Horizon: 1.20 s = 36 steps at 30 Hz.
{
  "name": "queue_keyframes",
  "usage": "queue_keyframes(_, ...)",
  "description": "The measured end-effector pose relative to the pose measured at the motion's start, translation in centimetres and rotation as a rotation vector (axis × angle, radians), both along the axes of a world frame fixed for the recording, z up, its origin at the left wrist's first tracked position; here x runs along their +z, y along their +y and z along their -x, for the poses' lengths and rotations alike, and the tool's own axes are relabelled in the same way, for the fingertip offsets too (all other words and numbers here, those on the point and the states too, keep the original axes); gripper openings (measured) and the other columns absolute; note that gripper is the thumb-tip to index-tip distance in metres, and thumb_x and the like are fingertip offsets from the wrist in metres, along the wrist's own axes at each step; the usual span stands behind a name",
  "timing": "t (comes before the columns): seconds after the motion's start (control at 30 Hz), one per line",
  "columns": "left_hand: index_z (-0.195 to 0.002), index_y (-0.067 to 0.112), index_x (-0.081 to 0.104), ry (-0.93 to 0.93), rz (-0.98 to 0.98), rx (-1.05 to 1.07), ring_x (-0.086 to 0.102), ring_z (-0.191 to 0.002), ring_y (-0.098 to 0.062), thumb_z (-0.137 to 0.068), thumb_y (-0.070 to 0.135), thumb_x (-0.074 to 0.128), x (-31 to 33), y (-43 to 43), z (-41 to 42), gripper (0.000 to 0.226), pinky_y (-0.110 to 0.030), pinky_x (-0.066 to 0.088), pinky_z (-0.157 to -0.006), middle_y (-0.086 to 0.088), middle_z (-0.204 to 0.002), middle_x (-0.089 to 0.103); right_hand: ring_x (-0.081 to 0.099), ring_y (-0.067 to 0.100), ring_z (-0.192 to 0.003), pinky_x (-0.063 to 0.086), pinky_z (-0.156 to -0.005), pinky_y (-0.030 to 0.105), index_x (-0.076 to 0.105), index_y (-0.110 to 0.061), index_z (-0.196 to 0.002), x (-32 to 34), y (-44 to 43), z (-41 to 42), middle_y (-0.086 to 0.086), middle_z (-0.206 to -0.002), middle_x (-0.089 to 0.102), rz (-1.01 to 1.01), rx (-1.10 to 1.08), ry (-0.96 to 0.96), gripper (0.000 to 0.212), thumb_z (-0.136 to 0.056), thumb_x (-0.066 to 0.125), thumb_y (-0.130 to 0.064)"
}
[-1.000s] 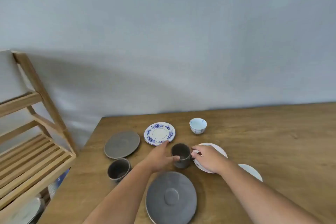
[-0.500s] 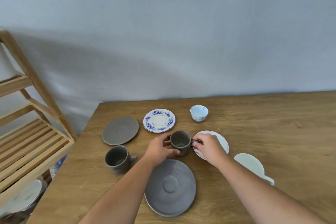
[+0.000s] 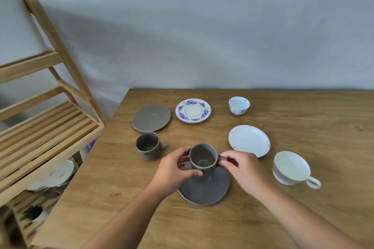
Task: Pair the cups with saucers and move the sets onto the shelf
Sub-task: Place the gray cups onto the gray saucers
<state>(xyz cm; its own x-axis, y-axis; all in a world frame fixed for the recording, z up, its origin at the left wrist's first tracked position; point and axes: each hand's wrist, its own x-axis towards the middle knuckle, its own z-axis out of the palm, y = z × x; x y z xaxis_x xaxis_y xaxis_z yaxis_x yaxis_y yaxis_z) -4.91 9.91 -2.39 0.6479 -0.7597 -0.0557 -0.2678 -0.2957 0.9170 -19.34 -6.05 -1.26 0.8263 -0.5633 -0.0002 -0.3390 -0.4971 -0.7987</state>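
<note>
Presently both hands grasp the dark grey ceramic cup (image 3: pixel 203 158) — left hand (image 3: pixel 173 168) round its body, right hand (image 3: pixel 240 168) pinching the handle — directly over the matching grey saucer (image 3: pixel 204 188); whether it touches, unclear.

Between the hands, a dark grey matt stoneware cup (image 3: pixel 203 157) over a matching matt grey round saucer (image 3: pixel 204 189); beyond them, a glossy white blue-flowered porcelain saucer (image 3: pixel 192 110); beneath, a smooth grained wooden table (image 3: pixel 303 127).
</note>
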Motion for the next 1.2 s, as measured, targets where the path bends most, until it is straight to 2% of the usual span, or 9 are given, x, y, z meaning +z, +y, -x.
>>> queue_keyframes(0.17, -0.119, 0.036, 0.06, -0.003, -0.005, 0.035, 0.063, -0.109, 0.002, -0.06, 0.018, 0.09, -1.0, 1.8, 0.7, 0.068, -0.029, 0.052, -0.098, 0.015, -0.115, 0.07, 0.065, 0.008, -0.087, 0.049, -0.079, 0.023, 0.073, -0.021, -0.098, -0.2, 1.3, 0.4, -0.008, -0.09, 0.072, 0.03, 0.02, -0.003, 0.016, -0.084, 0.066, -0.017)
queue_keyframes(0.27, -0.121, 0.041, 0.057, -0.022, -0.04, 0.033, 0.06, -0.114, 0.0, -0.062, 0.023, 0.089, -1.2, 2.0, 0.9, 0.069, -0.034, 0.051, -0.101, 0.018, -0.118, 0.067, 0.063, 0.007, -0.09, 0.049, -0.078, 0.02, 0.072, -0.023, -0.103, -0.1, 1.4, 0.6, -0.011, -0.092, 0.069, 0.05, 0.048, 0.03, 0.019, -0.086, 0.064, -0.019)
queue_keyframes(0.37, -0.125, 0.036, 0.057, -0.021, -0.05, 0.044, 0.059, -0.116, -0.001, -0.063, 0.022, 0.089, -1.2, 1.8, 1.0, 0.072, -0.036, 0.05, -0.102, 0.018, -0.119, 0.067, 0.063, 0.005, -0.091, 0.048, -0.077, 0.017, 0.071, -0.024, -0.105, -0.2, 1.3, 0.4, -0.011, -0.095, 0.069, 0.057, 0.052, 0.045, 0.02, -0.087, 0.063, -0.02)
queue_keyframes(0.6, -0.127, 0.035, 0.055, -0.023, -0.072, 0.046, 0.057, -0.118, 0.0, -0.064, 0.024, 0.088, -1.2, 1.4, 1.2, 0.072, -0.033, 0.049, -0.103, 0.019, -0.121, 0.064, 0.061, 0.003, -0.093, 0.045, -0.073, 0.01, 0.068, -0.026, -0.107, -0.6, 0.8, 0.3, -0.014, -0.096, 0.067, 0.052, 0.064, 0.074, 0.021, -0.088, 0.062, -0.024)
queue_keyframes(0.77, -0.129, 0.041, 0.051, -0.028, -0.083, -0.004, 0.056, -0.118, 0.004, -0.067, 0.022, 0.086, -1.0, 2.0, 1.2, 0.074, -0.028, 0.048, -0.104, 0.02, -0.124, 0.063, 0.06, 0.0, -0.097, 0.05, -0.078, 0.016, 0.063, -0.031, -0.115, -0.3, 0.3, 0.3, -0.018, -0.104, 0.065, 0.057, 0.081, 0.056, 0.029, -0.086, 0.06, -0.035)
queue_keyframes(0.87, -0.131, 0.034, 0.053, -0.146, -0.08, 0.07, 0.058, -0.109, 0.008, -0.064, 0.034, 0.087, -0.1, 3.1, 0.8, 0.075, -0.019, 0.05, -0.095, 0.02, -0.118, 0.063, 0.061, 0.002, -0.098, 0.05, -0.081, 0.023, 0.066, -0.031, -0.11, 0.9, -0.1, -1.4, -0.017, -0.102, 0.068, 0.162, 0.061, -0.045, 0.026, -0.085, 0.06, -0.032)
queue_keyframes(0.97, -0.115, 0.034, 0.061, -0.249, 0.062, 0.269, 0.062, -0.099, 0.005, -0.064, 0.031, 0.087, 1.2, 4.8, -0.3, 0.057, -0.013, 0.05, -0.082, 0.017, -0.103, 0.068, 0.063, 0.0, -0.091, 0.05, -0.079, 0.021, 0.067, -0.028, -0.106, 2.6, 0.3, -4.9, -0.016, -0.093, 0.069, 0.123, 0.123, -0.102, 0.021, -0.085, 0.061, -0.029)
queue_keyframes(1.07, -0.111, 0.033, 0.057, -0.316, 0.079, 0.467, 0.06, -0.099, 0.002, -0.066, 0.026, 0.086, 1.8, 6.4, -2.6, 0.054, -0.016, 0.049, -0.08, 0.017, -0.105, 0.063, 0.063, -0.003, -0.087, 0.05, -0.08, 0.02, 0.067, -0.027, -0.108, 3.5, 1.5, -9.3, -0.016, -0.093, 0.069, 0.09, 0.298, 0.001, 0.025, -0.083, 0.065, -0.031)
queue_keyframes(1.2, -0.133, 0.026, 0.047, -0.197, -0.178, 0.468, 0.05, -0.122, -0.006, -0.064, 0.032, 0.087, 1.1, 7.1, -6.9, 0.079, -0.027, 0.045, -0.098, 0.012, -0.13, 0.054, 0.064, 0.007, -0.095, 0.052, -0.091, 0.031, 0.063, -0.021, -0.119, 3.1, 2.7, -14.5, -0.005, -0.11, 0.069, 0.21, 0.471, 0.274, 0.045, -0.077, 0.071, -0.036)
